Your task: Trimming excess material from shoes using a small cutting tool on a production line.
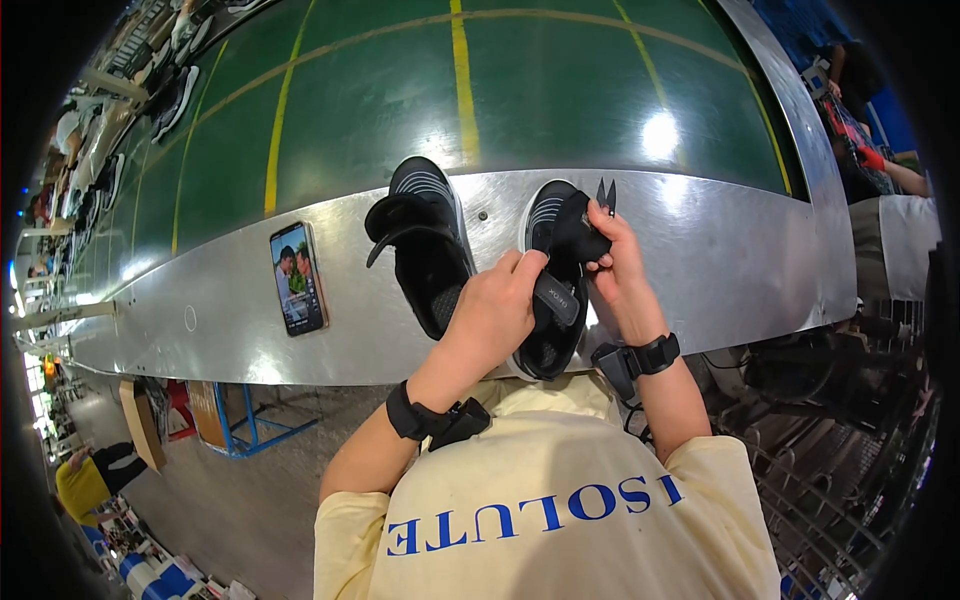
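Observation:
Two black sandals with white-edged soles rest on a metal ledge (720,260). My left hand (495,315) grips the strap of the right sandal (552,300), fingers curled over it. My right hand (612,262) pinches the same sandal's back strap and also holds small black snips (605,193), whose points stick up above my fingers. The left sandal (425,245) lies alone beside them, straps open, touched by neither hand. Both wrists wear black bands.
A smartphone (298,278) with a lit screen lies on the ledge to the left. Beyond the ledge runs a green conveyor belt (560,100) with yellow lines. Another person's arm (895,170) shows at far right. Wire racks sit lower right.

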Demonstrator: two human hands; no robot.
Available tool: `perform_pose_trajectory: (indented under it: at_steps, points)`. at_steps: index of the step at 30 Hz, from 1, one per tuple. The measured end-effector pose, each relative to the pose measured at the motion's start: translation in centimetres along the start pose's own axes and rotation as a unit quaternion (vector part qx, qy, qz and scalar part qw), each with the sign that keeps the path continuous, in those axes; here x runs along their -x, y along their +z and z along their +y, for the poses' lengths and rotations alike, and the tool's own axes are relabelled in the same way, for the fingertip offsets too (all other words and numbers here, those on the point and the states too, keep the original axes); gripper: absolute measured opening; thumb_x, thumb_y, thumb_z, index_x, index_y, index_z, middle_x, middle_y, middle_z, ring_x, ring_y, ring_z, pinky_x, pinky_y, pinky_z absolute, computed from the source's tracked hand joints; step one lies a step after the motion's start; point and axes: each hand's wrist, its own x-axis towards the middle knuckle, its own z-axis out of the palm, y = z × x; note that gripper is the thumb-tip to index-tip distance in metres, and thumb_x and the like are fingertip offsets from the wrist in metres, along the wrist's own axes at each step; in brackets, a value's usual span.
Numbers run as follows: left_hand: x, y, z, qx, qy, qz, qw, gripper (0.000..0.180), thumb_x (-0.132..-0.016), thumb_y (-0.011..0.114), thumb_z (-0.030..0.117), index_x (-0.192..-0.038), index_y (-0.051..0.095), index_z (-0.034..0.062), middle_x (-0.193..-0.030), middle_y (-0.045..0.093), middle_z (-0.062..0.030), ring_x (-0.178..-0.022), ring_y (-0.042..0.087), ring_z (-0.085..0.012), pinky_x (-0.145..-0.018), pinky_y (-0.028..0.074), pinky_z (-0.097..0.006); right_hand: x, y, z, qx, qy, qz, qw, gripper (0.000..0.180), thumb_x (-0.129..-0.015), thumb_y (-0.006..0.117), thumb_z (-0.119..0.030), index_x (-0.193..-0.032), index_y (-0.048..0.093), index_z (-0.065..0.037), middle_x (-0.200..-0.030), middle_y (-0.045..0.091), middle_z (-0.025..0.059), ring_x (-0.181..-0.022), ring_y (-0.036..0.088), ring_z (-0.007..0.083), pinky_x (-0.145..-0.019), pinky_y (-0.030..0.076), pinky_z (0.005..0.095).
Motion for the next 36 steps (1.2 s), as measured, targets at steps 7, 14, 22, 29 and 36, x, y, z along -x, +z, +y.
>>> perform_pose_trajectory:
  at_steps: [7,14,22,29,36]
  points:
    - [1.0,-0.6,0.0,0.039,0.038,0.037,0.998,0.043,-0.083,0.050,-0.004,-0.125,0.041,0.0015,-0.105,0.058,-0.0213,-0.087,0.059,-0.0384,-0.072,0.050,-0.042,0.2,2.2,-1.1,0.109,-0.020,-0.053,0.992,0.015,-0.086,0.062,-0.024,-0.084,0.054,-0.011,-0.065,0.053,-0.0059,-0.036,0.035,0.0009,-0.033,0.028,0.0176]
    - [2.7,-2.4,-0.7,0.057,0.005,0.079,0.995,0.041,-0.085,0.057,0.006,-0.125,0.045,0.0031,-0.119,0.053,-0.0171,-0.086,0.061,-0.0314,-0.073,0.050,-0.036,-1.0,6.6,-2.0,0.199,0.022,-0.071,0.977,0.015,-0.086,0.062,-0.024,-0.088,0.058,-0.010,-0.075,0.060,-0.0045,-0.059,0.056,0.0029,-0.046,0.042,0.0175]
    - [-1.6,1.7,2.3,-0.270,0.039,0.097,0.957,0.061,-0.076,0.064,0.024,-0.128,0.043,0.0004,-0.129,0.049,-0.0141,-0.075,0.062,-0.0303,-0.056,0.053,-0.032,-3.9,3.3,0.7,0.059,-0.010,-0.079,0.995,0.014,-0.086,0.063,-0.023,-0.088,0.057,-0.011,-0.076,0.058,-0.0026,-0.063,0.056,0.0058,-0.052,0.044,0.0202]
    - [-2.5,3.1,2.1,-0.207,-0.016,0.051,0.977,0.057,-0.071,0.064,0.021,-0.120,0.048,-0.0046,-0.125,0.050,-0.0243,-0.062,0.063,-0.0306,-0.055,0.053,-0.032,-2.3,2.7,-2.9,0.206,-0.099,-0.065,0.971,0.018,-0.088,0.060,-0.027,-0.095,0.060,-0.010,-0.079,0.057,-0.0012,-0.064,0.054,0.0084,-0.056,0.044,0.0251]
    - [-2.7,4.1,1.8,-0.217,-0.026,0.095,0.971,0.040,-0.072,0.062,0.025,-0.099,0.059,-0.0051,-0.111,0.059,-0.0198,-0.063,0.062,-0.0281,-0.057,0.051,-0.034,2.5,7.2,-7.8,0.764,-0.434,-0.201,0.434,0.023,-0.079,0.065,-0.028,-0.097,0.065,-0.014,-0.074,0.058,0.0056,-0.061,0.057,0.0232,-0.053,0.046,0.0313]
